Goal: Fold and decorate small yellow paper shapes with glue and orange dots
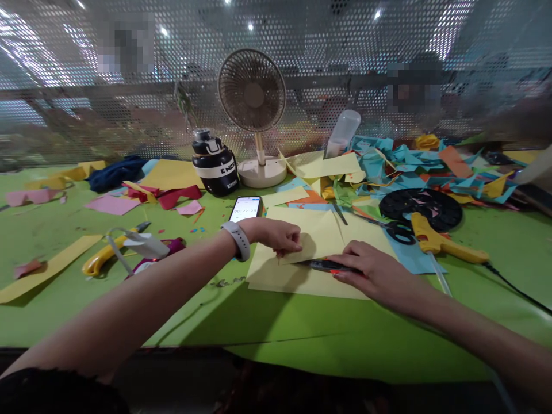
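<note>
Table (310, 336) of green colour bears all the things. At its back stands a beige fan (253, 95), beside a black bottle (215, 169). Pale yellow sheets (276, 280) lie nearer to the front, partly overlapping. Left hand (280, 234) is at these sheets with fingers curled together; whether they pinch the paper, I cannot tell. Right hand (366, 267) is clamped on a slim black cutter (321, 265), which lies low over the sheets, pointing toward the left hand.

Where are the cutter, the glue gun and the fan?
Cutter (324, 265): head view, on its dark body.
Glue gun (436, 242): head view, on its yellow casing.
Fan (254, 95): head view, on the hub of its round head.
</note>
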Demonstrator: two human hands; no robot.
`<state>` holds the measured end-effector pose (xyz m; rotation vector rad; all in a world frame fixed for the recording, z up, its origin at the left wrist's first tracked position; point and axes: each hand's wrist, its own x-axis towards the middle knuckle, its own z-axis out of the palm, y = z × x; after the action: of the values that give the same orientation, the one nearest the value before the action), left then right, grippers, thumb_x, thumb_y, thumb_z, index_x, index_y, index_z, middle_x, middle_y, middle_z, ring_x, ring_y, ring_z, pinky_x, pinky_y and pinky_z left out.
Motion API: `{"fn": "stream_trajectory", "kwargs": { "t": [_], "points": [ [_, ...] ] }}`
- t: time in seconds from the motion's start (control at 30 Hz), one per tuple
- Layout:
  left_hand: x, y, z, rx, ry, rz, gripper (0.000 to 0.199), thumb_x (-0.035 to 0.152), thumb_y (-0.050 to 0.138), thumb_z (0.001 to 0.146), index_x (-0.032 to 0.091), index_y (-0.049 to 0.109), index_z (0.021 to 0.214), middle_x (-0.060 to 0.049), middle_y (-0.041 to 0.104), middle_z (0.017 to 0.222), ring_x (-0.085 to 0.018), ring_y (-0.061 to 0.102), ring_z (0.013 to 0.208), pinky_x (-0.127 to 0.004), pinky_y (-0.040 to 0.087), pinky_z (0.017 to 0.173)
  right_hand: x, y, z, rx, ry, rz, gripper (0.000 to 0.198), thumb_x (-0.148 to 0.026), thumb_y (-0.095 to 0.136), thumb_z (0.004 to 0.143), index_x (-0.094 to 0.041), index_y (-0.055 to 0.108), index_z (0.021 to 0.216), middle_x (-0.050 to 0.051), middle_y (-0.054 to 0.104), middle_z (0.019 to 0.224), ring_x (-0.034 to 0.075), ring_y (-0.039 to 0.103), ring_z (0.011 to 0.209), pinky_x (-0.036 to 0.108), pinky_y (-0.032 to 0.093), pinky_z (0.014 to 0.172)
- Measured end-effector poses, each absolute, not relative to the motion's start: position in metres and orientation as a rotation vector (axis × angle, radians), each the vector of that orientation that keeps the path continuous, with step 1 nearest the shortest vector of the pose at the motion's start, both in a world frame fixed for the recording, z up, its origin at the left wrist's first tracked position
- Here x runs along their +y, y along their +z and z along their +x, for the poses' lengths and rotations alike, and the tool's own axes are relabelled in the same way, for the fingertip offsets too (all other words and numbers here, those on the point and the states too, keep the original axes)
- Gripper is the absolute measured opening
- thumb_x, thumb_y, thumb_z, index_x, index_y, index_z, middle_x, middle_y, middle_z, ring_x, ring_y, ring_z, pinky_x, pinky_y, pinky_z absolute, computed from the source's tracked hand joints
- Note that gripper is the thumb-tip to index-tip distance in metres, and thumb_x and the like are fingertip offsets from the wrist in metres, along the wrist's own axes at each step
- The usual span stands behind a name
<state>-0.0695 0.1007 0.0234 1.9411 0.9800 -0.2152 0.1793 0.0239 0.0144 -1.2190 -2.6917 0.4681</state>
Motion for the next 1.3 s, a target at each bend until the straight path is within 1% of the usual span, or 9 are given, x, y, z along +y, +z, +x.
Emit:
{"fn": "stream_trajectory", "kwargs": {
  "t": [0.3, 0.67, 0.9, 1.0, 1.1, 1.13, 1.2, 1.23, 1.3],
  "points": [
    [0.101, 0.025, -0.069, 0.996, -0.229, 1.912, 0.017, 0.032, 0.056, 0.082, 0.021, 0.046, 0.073, 0.003, 0.053, 0.058, -0.013, 0.052, 0.056, -0.025, 0.041, 0.055, 0.020, 0.014, 0.172, -2.708, 0.384, -1.162, 0.036, -0.029, 0.052, 0.091, -0.017, 0.062, 0.124, 0.012, 0.057, 0.095, 0.023, 0.055, 0.090, 0.037, 0.048, 0.078],
    [0.101, 0.024, -0.069, 1.013, -0.220, 1.873, 0.020, 0.035, 0.056, 0.082, 0.022, 0.045, 0.072, 0.003, 0.053, 0.054, -0.014, 0.051, 0.054, -0.026, 0.040, 0.055, 0.022, 0.014, 0.164, -2.721, 0.466, -1.171, 0.037, -0.034, 0.049, 0.093, -0.022, 0.060, 0.126, 0.010, 0.056, 0.098, 0.023, 0.054, 0.092, 0.037, 0.046, 0.080],
    [0.094, 0.026, -0.070, 1.060, -0.171, 1.911, 0.025, 0.043, 0.058, 0.076, 0.022, 0.046, 0.076, 0.005, 0.052, 0.058, -0.014, 0.051, 0.054, -0.026, 0.040, 0.054, 0.006, 0.030, 0.160, -2.779, 0.535, -1.049, 0.032, -0.031, 0.052, 0.092, -0.026, 0.063, 0.121, 0.008, 0.057, 0.095, 0.021, 0.055, 0.087, 0.033, 0.046, 0.075],
    [0.090, 0.032, -0.073, 1.075, -0.109, 2.017, 0.030, 0.049, 0.058, 0.075, 0.021, 0.054, 0.084, 0.001, 0.059, 0.068, -0.017, 0.057, 0.062, -0.027, 0.041, 0.057, -0.003, 0.042, 0.187, -2.664, 0.536, -1.111, 0.035, -0.032, 0.050, 0.093, -0.027, 0.060, 0.126, 0.007, 0.058, 0.097, 0.019, 0.056, 0.089, 0.031, 0.046, 0.078],
    [0.089, 0.034, -0.076, 1.193, 0.091, 2.286, 0.053, 0.057, 0.067, 0.066, 0.020, 0.057, 0.103, -0.005, 0.063, 0.091, -0.022, 0.058, 0.081, -0.028, 0.042, 0.068, -0.004, 0.050, 0.240, -2.441, 0.417, -1.322, 0.039, -0.042, 0.047, 0.093, -0.026, 0.059, 0.127, 0.008, 0.059, 0.103, 0.019, 0.058, 0.090, 0.031, 0.047, 0.079],
    [0.089, 0.034, -0.077, 1.194, 0.112, 2.315, 0.057, 0.058, 0.069, 0.062, 0.020, 0.057, 0.103, -0.006, 0.062, 0.096, -0.023, 0.058, 0.085, -0.028, 0.042, 0.071, -0.002, 0.052, 0.261, -2.363, 0.343, -1.399, 0.040, -0.045, 0.047, 0.092, -0.025, 0.061, 0.124, 0.008, 0.060, 0.101, 0.020, 0.059, 0.089, 0.032, 0.048, 0.077],
    [0.088, 0.032, -0.077, 1.193, 0.077, 2.305, 0.055, 0.057, 0.071, 0.060, 0.019, 0.058, 0.099, -0.006, 0.062, 0.097, -0.023, 0.057, 0.085, -0.028, 0.042, 0.071, 0.005, 0.053, 0.307, -2.221, 0.205, -1.566, 0.045, -0.049, 0.045, 0.091, -0.022, 0.062, 0.123, 0.010, 0.062, 0.101, 0.024, 0.060, 0.090, 0.037, 0.049, 0.078],
    [0.088, 0.031, -0.076, 1.193, 0.043, 2.292, 0.051, 0.055, 0.071, 0.061, 0.019, 0.059, 0.095, -0.006, 0.062, 0.094, -0.023, 0.057, 0.083, -0.028, 0.041, 0.070, 0.010, 0.052, 0.330, -2.160, 0.137, -1.634, 0.048, -0.052, 0.045, 0.089, -0.019, 0.065, 0.118, 0.012, 0.064, 0.096, 0.026, 0.061, 0.087, 0.040, 0.049, 0.076],
    [0.088, 0.030, -0.075, 1.206, -0.025, 2.268, 0.039, 0.051, 0.070, 0.063, 0.019, 0.059, 0.082, -0.003, 0.061, 0.083, -0.021, 0.055, 0.076, -0.027, 0.039, 0.065, 0.021, 0.048, 0.372, -2.062, 0.002, -1.754, 0.049, -0.057, 0.045, 0.085, -0.020, 0.071, 0.104, 0.014, 0.067, 0.088, 0.030, 0.063, 0.079, 0.043, 0.049, 0.070]
  ]
}}
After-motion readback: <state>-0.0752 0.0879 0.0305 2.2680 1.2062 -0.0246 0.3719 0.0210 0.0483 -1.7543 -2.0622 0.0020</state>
